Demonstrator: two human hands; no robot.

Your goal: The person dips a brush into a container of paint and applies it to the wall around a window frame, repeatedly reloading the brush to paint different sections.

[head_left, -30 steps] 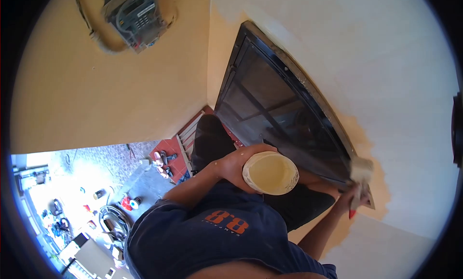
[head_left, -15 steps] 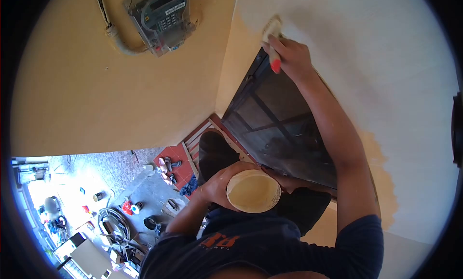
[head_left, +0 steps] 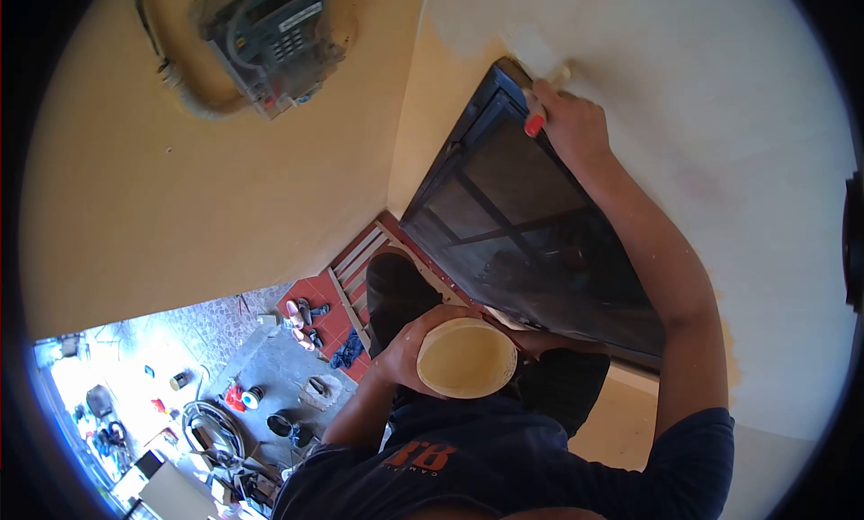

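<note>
In the head view my right hand (head_left: 576, 124) is closed round a paintbrush (head_left: 535, 122) with a red handle end. The brush head is at the pale painted wall (head_left: 684, 97), just above the top corner of a dark-framed window (head_left: 531, 196). A pale tub (head_left: 466, 358) of cream paint is in my left hand (head_left: 416, 345), whose fingers wrap its side in front of my body. Yellowish older paint shows at the window's upper corner and along the wall's lower right.
An electricity meter (head_left: 274, 43) with a conduit is fixed to the yellow wall (head_left: 243, 187) at upper left. Far below are a wooden ladder (head_left: 349, 282), shoes (head_left: 301, 318) on red tiles, a coiled hose (head_left: 211, 427) and scattered items on the floor.
My right hand and the brush have moved right and slightly down, along the window's top edge. The camera view has shifted a little. The tub stays in my left hand.
</note>
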